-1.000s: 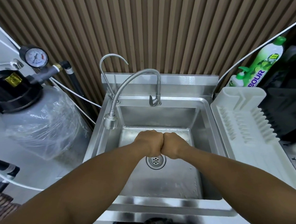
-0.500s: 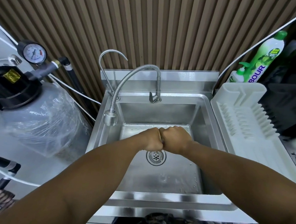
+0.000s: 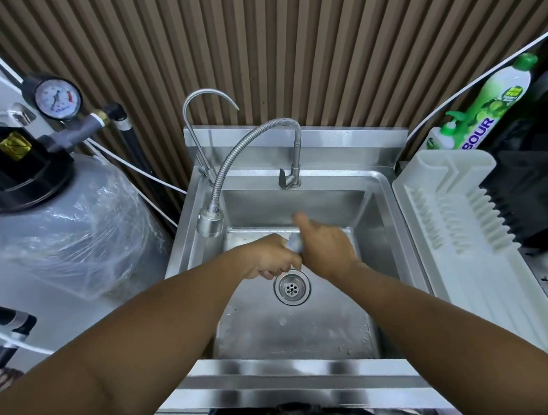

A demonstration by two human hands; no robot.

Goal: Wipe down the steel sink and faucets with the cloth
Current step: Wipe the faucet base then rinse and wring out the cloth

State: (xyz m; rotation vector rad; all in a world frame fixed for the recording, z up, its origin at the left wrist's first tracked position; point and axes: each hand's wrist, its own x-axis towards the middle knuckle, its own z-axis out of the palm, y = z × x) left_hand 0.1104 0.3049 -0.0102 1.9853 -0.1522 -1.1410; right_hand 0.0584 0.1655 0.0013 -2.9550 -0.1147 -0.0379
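Head view, steel sink (image 3: 304, 374), bunched pale cloth (image 3: 294, 245)

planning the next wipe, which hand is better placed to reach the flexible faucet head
Left, likely: the left hand sits nearer the faucet head; the right hand is farther right, cloth between them.

The sink (image 3: 288, 373) and its ribbed flexible faucet (image 3: 237, 160) are bare silver-grey steel. Behind them the wall panel (image 3: 276, 47) runs in brown vertical slats with dark grooves. The dish rack (image 3: 457, 237) at the sink's right edge is off-white. The detergent bottle (image 3: 494, 105) is green and white with blue lettering. The pressure gauge (image 3: 56, 99) has a white face and a black rim. The cloth (image 3: 294, 242), blurred, looks pale bluish-white.
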